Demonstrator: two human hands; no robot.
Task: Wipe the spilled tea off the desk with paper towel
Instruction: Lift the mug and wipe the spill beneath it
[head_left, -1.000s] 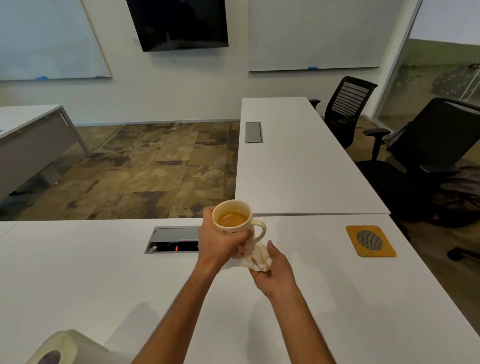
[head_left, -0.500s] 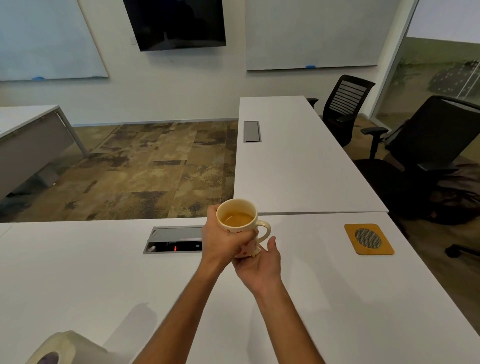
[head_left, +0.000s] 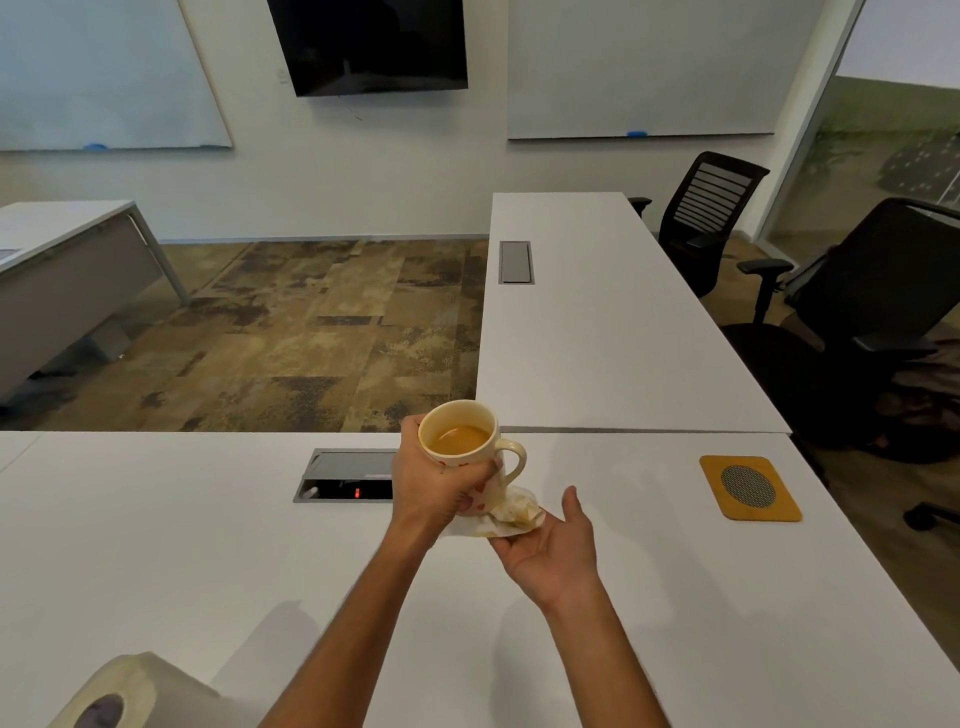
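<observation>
A white wall (head_left: 363, 171) ran across the back of the room. A dark screen (head_left: 368, 44) hung on it, between a whiteboard (head_left: 98, 73) on the left and a second whiteboard (head_left: 654, 62) on the right. The floor (head_left: 311, 343) was patchy brown carpet. A long white table (head_left: 597, 332) ran toward the wall, with a grey hatch (head_left: 516, 262) set flush in its top. Another table (head_left: 67, 254) stood at the left, grey-sided. Two black chairs were on the right, one (head_left: 711, 208) near the wall and one (head_left: 883, 291) closer. Beyond them was a glass wall (head_left: 893, 150). The light was even and soft.
</observation>
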